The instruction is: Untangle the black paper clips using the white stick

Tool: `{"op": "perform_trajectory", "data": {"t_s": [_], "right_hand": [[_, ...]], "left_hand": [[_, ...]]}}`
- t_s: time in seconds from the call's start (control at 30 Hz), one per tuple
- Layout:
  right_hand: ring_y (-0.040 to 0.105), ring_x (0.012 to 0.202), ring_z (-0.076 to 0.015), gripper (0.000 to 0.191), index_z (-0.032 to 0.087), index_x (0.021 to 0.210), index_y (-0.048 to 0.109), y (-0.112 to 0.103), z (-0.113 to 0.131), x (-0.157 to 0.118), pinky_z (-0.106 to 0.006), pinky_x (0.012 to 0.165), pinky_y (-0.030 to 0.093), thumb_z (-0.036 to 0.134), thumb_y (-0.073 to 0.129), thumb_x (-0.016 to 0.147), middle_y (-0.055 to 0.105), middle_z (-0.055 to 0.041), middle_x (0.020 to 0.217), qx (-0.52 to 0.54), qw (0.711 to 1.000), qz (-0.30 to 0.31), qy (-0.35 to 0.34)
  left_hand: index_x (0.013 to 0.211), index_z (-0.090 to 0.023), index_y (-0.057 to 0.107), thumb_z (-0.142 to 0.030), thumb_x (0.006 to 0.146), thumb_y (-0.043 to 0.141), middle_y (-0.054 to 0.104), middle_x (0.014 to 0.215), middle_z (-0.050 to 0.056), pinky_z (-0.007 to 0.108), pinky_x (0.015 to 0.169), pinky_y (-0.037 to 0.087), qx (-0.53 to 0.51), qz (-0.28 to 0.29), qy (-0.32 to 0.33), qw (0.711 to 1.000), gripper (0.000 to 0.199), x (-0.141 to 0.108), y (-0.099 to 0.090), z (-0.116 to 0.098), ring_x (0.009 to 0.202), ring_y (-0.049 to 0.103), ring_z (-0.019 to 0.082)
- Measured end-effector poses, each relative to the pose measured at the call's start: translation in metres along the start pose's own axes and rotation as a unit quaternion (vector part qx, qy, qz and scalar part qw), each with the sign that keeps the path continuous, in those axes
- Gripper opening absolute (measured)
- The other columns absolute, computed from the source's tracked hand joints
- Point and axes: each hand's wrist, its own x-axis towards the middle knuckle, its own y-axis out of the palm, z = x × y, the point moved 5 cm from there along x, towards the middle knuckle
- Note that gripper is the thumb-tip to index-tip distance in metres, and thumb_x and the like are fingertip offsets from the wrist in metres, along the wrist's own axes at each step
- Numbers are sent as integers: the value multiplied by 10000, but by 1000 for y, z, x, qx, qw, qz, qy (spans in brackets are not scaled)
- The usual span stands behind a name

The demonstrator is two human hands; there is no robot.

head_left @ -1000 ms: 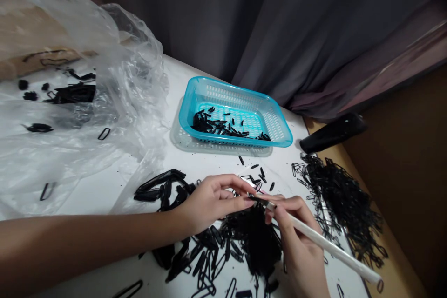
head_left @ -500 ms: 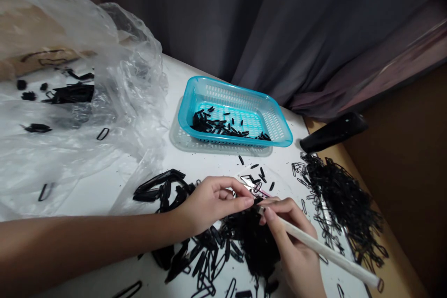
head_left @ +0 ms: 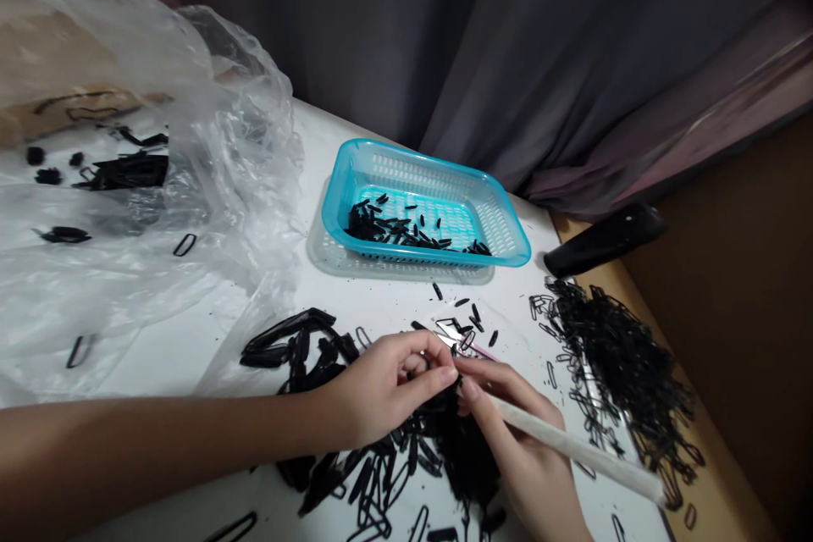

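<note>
My right hand (head_left: 524,445) grips a long white stick (head_left: 575,447) that slants down to the right. Its near tip is hidden between my fingertips. Thumb and forefinger of my left hand (head_left: 387,385) are pinched together right against that tip, and whatever small piece they hold is too hidden to name. Beneath both hands lies a dark heap of small black pieces (head_left: 467,449), with loose black loops (head_left: 376,498) around it. Just behind my fingers lies a pointed metal tool with a pink part (head_left: 486,351), partly covered by black bits.
A blue plastic basket (head_left: 427,154) holding many small black pieces stands on a pale tray (head_left: 323,254) at the back. Clear plastic bags (head_left: 241,161) fill the left side. To the right are a pile of black loops (head_left: 626,364) and a black object (head_left: 606,241). A dark curtain (head_left: 356,34) hangs behind.
My right hand has shifted a little to the left with the white stick, whose far end has swung up and left. My left hand has dipped slightly, and the fingertips now meet more closely.
</note>
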Motion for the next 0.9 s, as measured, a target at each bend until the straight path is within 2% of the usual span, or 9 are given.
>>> {"op": "perform_trajectory", "data": {"t_s": [0.13, 0.3, 0.5, 0.6, 0.67, 0.77, 0.83, 0.9], "right_hand": [[668, 718, -184, 160, 258, 896, 757, -3, 2, 0, -259, 675, 542, 356, 630, 887, 726, -19, 772, -13, 1000, -18, -11], [653, 657, -160, 156, 256, 851, 754, -2, 1, 3, -223, 607, 527, 370, 650, 873, 710, -1, 697, 5, 1000, -20, 6], [653, 675, -163, 113, 251, 897, 729, -8, -5, 3, -260, 661, 529, 330, 653, 867, 726, -16, 831, 30, 999, -32, 15], [636, 674, -166, 139, 235, 820, 710, -12, -6, 1, -304, 761, 509, 263, 598, 899, 677, -3, 731, 53, 997, -50, -9], [625, 673, -170, 190, 228, 794, 690, -16, -6, 0, -310, 747, 494, 252, 551, 921, 628, 3, 685, 98, 992, -71, -23], [591, 684, -171, 277, 230, 846, 703, -22, -7, 1, -290, 615, 466, 336, 471, 956, 614, -23, 819, 156, 983, -95, -29], [553, 692, -166, 347, 241, 892, 713, -26, -8, 2, -286, 592, 440, 413, 423, 974, 600, -33, 903, 137, 982, -124, -25], [488, 625, -155, 407, 250, 928, 711, -30, -13, 2, -272, 553, 387, 494, 390, 980, 565, -16, 787, 88, 983, -159, -1]], "left_hand": [[864, -167, 575, -394, 875, 573, 425, 592, -62, 241, 526, 268, 11, -11, 2, 1000, 228, 0, -1, -1, 565, 369, 110], [874, -164, 583, -380, 871, 584, 417, 580, -70, 236, 517, 265, 26, -17, -7, 1000, 215, 1, -1, 0, 551, 369, 107], [896, -176, 547, -376, 900, 559, 421, 599, -72, 227, 502, 240, -9, -16, 10, 1000, 201, 1, -3, -2, 542, 348, 95], [879, -182, 538, -398, 902, 568, 399, 589, -79, 224, 470, 204, -26, -35, 11, 999, 219, 0, -6, 0, 508, 311, 83], [876, -192, 530, -427, 906, 564, 348, 547, -95, 229, 439, 155, -25, -42, -5, 999, 239, 0, -7, 3, 466, 255, 77], [887, -209, 516, -411, 915, 547, 332, 534, -101, 228, 416, 139, 2, -52, -20, 998, 206, -1, -6, 5, 423, 255, 73], [922, -220, 505, -352, 919, 529, 347, 543, -101, 225, 406, 152, 33, -70, -26, 997, 134, -1, -6, 6, 398, 277, 75], [970, -224, 507, -274, 902, 524, 453, 626, -78, 222, 398, 186, 72, -86, -14, 994, 86, -2, -6, 5, 393, 298, 71]]}}
